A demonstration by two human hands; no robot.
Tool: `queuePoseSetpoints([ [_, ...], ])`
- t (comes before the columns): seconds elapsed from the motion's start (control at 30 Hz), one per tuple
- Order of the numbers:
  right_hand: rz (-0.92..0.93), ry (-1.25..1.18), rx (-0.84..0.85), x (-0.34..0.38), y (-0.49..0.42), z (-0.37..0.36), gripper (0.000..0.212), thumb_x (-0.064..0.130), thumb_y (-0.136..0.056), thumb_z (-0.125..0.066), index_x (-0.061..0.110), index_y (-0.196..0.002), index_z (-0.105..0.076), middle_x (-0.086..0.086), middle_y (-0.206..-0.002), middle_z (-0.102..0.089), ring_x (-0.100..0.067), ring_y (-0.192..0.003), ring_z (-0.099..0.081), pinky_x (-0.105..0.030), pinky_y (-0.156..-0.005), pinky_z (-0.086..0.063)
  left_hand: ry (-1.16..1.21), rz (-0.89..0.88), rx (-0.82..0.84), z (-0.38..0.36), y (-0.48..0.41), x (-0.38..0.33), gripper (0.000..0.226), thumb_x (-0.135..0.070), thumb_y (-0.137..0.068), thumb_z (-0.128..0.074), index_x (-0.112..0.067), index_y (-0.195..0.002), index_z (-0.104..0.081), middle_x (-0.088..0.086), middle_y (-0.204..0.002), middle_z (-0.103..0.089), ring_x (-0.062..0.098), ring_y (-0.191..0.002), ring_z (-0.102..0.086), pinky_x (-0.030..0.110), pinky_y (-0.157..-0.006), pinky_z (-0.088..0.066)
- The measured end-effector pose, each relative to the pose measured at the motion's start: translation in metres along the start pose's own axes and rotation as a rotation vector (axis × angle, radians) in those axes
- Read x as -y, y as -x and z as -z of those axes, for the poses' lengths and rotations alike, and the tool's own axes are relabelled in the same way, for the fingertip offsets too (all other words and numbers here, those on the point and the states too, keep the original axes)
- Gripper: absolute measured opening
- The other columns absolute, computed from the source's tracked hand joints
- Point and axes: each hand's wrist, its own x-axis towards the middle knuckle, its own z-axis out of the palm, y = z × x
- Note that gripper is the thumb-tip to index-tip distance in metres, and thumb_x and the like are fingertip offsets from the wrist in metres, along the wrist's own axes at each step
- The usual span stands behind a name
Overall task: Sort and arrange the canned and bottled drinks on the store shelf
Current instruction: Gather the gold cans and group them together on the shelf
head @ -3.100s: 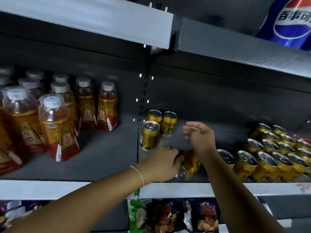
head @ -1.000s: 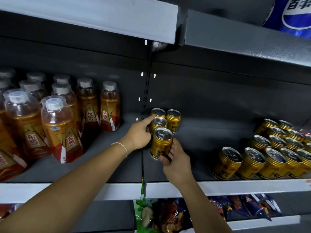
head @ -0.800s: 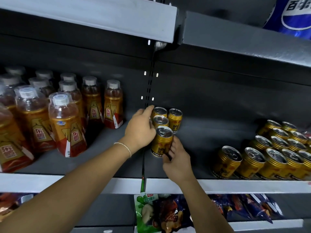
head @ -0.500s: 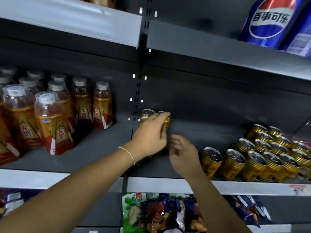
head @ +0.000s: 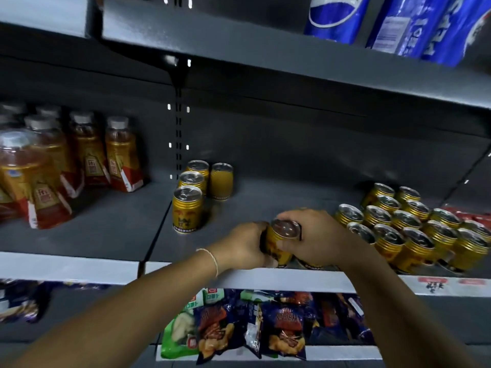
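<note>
Low in the middle of the frame, at the front lip of the shelf (head: 106,235), a gold can (head: 282,244) is caught between both hands. The left hand (head: 245,245) curls its grip round the can's left flank; the right hand (head: 317,239) wraps the right flank, fingers bent over the rim. The can stands on end, with its long axis near upright and its top tipped a little toward the camera. Whether its base rests on the shelf I cannot tell, as the fingers hide it.

What matters for the coming move is direction. The small group of cans (head: 186,208) stands up and to the left of the held can, well apart from it across bare shelf, just right of the seam. The crowded block of cans (head: 414,229) lies just beside the right hand, at the right edge. The left hand is the nearer one to the small group (three cans in a file, a fourth beside the rear pair), so the can likely goes leftward, kept upright, into the gap right of the front can. Bottles (head: 90,155) fill the left of the frame, and snack packets (head: 239,325) lie below.
</note>
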Motion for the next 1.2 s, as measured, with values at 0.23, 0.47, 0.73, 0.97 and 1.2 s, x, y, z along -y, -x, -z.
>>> queuePoseSetpoints([
  [0.23, -0.025, -0.037, -0.070, -0.011, -0.018, -0.017, 0.058, 0.033, -0.082, -0.077, 0.035, -0.135, -0.054, 0.007, -0.131, -0.058, -0.016, -0.116, -0.054, -0.024, -0.092, -0.042, -0.003, 0.064, -0.156, -0.008, -0.002, 0.004, 0.051, -0.033, -0.069, -0.085, -0.027, -0.112, -0.058, -0.008, -0.106, -0.067, 0.008, -0.093, -0.060, 0.010, -0.067, -0.039],
  [0.47, -0.027, -0.113, -0.102, 0.010, -0.061, -0.037, 0.067, 0.021, -0.084, -0.073, 0.032, -0.144, -0.046, 0.000, -0.139, -0.055, -0.022, -0.124, -0.052, -0.031, -0.102, -0.045, -0.315, 0.022, -0.233, 0.043, 0.007, 0.015, 0.029, -0.029, -0.077, -0.075, -0.015, -0.099, -0.062, 0.001, -0.096, -0.068, 0.023, -0.091, -0.064, 0.035, -0.076, -0.054],
  [0.73, -0.036, -0.287, -0.278, 0.028, -0.111, -0.069, 0.058, 0.016, -0.089, -0.071, 0.025, -0.142, -0.048, -0.003, -0.137, -0.053, -0.021, -0.123, -0.051, -0.022, -0.095, -0.036, -0.366, -0.052, -0.696, 0.118, 0.021, 0.061, 0.023, -0.019, -0.088, -0.062, -0.010, -0.108, -0.068, 0.008, -0.103, -0.068, 0.029, -0.099, -0.060, 0.033, -0.084, -0.050],
  [0.97, -0.118, -0.344, -0.383, 0.032, -0.139, -0.088, 0.050, 0.012, -0.092, -0.064, 0.021, -0.139, -0.051, -0.004, -0.145, -0.045, -0.023, -0.130, -0.045, -0.032, -0.109, -0.037, -0.035, 0.189, -0.505, 0.120, 0.005, 0.109, 0.056, -0.046, -0.098, -0.047, -0.018, -0.146, -0.041, 0.004, -0.153, -0.037, 0.021, -0.142, -0.031, 0.026, -0.110, -0.024],
  [1.2, -0.176, -0.334, -0.419, 0.019, -0.164, -0.082, 0.049, 0.007, -0.092, -0.061, 0.015, -0.139, -0.050, -0.006, -0.141, -0.049, -0.026, -0.123, -0.050, -0.031, -0.102, -0.039, 0.164, 0.135, -0.569, 0.106, 0.003, 0.125, 0.046, -0.035, -0.101, -0.046, -0.021, -0.145, -0.042, 0.001, -0.155, -0.034, 0.016, -0.143, -0.029, 0.029, -0.116, -0.022],
])
